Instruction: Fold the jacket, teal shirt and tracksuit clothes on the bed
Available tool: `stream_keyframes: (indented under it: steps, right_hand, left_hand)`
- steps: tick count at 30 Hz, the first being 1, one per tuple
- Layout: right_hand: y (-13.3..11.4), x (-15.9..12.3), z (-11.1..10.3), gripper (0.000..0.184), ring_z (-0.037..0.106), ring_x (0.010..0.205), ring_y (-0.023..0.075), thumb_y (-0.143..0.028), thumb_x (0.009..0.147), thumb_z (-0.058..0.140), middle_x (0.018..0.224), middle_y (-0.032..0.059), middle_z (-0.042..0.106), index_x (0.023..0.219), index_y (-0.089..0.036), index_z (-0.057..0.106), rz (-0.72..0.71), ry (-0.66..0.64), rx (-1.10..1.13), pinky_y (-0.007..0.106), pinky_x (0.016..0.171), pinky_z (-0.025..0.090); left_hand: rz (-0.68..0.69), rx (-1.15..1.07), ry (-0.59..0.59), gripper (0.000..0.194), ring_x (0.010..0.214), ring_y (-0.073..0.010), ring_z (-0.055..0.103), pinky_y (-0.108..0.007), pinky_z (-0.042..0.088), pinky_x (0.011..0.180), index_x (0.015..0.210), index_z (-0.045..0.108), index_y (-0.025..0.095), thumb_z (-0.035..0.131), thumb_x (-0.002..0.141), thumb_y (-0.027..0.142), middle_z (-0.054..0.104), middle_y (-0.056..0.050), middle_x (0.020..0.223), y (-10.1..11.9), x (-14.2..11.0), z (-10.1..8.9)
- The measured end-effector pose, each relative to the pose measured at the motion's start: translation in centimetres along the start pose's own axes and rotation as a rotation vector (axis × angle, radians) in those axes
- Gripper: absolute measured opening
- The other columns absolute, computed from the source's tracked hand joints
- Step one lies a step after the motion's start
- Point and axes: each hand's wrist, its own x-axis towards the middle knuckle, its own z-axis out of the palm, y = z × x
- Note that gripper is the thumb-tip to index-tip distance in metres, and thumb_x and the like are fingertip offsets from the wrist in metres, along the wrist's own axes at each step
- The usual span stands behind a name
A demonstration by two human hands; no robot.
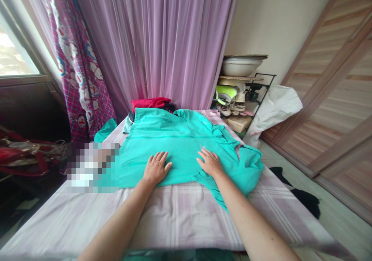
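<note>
A turquoise zip jacket lies spread over the table, its zip line running across the middle. My left hand rests flat on the near half of the jacket, fingers pointing away from me. Farther right, my right hand also lies on the fabric, fingers spread, close to the bunched sleeve. Neither hand grips anything. Folds gather at the jacket's right end, while the body is fairly smooth. A blurred patch hides what is at the left end.
The table carries a checked cloth. Behind the jacket sits folded red cloth. A purple curtain hangs at the back. A rack with shoes and a basin, a white bag and a wooden wardrobe stand right.
</note>
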Motion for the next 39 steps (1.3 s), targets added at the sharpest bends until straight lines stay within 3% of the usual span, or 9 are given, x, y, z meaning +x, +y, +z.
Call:
stream_keyframes:
  steps: [6, 10, 14, 19, 31, 39]
  right_hand:
    - [0.1, 0.0, 0.3, 0.045, 0.041, 0.14, 0.0211, -0.039, 0.096, 0.043, 0.15, 0.006, 0.05, 0.138, -0.027, 0.058, -0.008, 0.022, -0.003, 0.043, 0.115, 0.026]
    - [0.2, 0.0, 0.4, 0.045, 0.041, 0.14, 0.0209, -0.039, 0.096, 0.044, 0.15, 0.0057, 0.05, 0.137, -0.028, 0.058, -0.003, 0.025, -0.014, 0.042, 0.115, 0.028]
    - [0.3, 0.0, 0.3, 0.045, 0.042, 0.14, 0.0217, -0.039, 0.096, 0.045, 0.15, 0.0063, 0.051, 0.137, -0.027, 0.059, -0.006, 0.021, -0.01, 0.042, 0.114, 0.03]
    - [0.6, 0.1, 0.4, 0.044, 0.044, 0.138, 0.0229, -0.038, 0.095, 0.046, 0.148, 0.0068, 0.052, 0.135, -0.027, 0.06, -0.023, 0.035, 0.003, 0.043, 0.114, 0.031]
    - [0.4, -0.1, 0.2, 0.045, 0.043, 0.138, 0.0209, -0.037, 0.096, 0.043, 0.148, 0.0044, 0.052, 0.136, -0.028, 0.06, 0.012, 0.01, 0.002, 0.039, 0.116, 0.028]
    - [0.1, -0.7, -0.7, 0.063, 0.029, 0.145, 0.0306, -0.054, 0.097, 0.03, 0.158, 0.0136, 0.037, 0.149, -0.023, 0.045, 0.406, -0.034, -0.046, 0.057, 0.114, 0.021]
  left_hand:
    - [-0.135, 0.045, 0.006, 0.054, 0.144, -0.0279, 0.038, -0.052, 0.029, 0.118, 0.144, 0.05, 0.027, 0.035, 0.099, 0.053, 0.046, -0.007, 0.153, -5.8, -1.4, -0.8]
    - [-0.193, 0.042, -0.029, 0.054, 0.146, -0.0273, 0.034, -0.052, 0.029, 0.118, 0.146, 0.048, 0.029, 0.034, 0.099, 0.052, 0.043, -0.005, 0.156, -9.5, -2.5, -1.6]
    - [-0.302, 0.062, -0.047, 0.055, 0.146, -0.0274, 0.034, -0.053, 0.025, 0.119, 0.148, 0.044, 0.026, 0.034, 0.099, 0.05, 0.041, -0.006, 0.157, -11.7, -3.6, -2.0]
    - [-0.362, 0.077, -0.034, 0.053, 0.145, -0.0295, 0.036, -0.061, 0.018, 0.118, 0.146, 0.047, 0.029, 0.035, 0.098, 0.05, 0.044, -0.007, 0.155, -12.1, -4.1, -2.2]
    - [-0.351, 0.068, -0.028, 0.054, 0.145, -0.0283, 0.035, -0.056, 0.022, 0.117, 0.146, 0.046, 0.027, 0.035, 0.097, 0.048, 0.043, -0.007, 0.156, -12.6, -4.0, -1.7]
    - [-0.337, 0.067, -0.044, 0.054, 0.145, -0.0287, 0.036, -0.055, 0.025, 0.117, 0.146, 0.046, 0.027, 0.036, 0.097, 0.047, 0.044, -0.007, 0.155, -12.6, -3.9, -2.0]
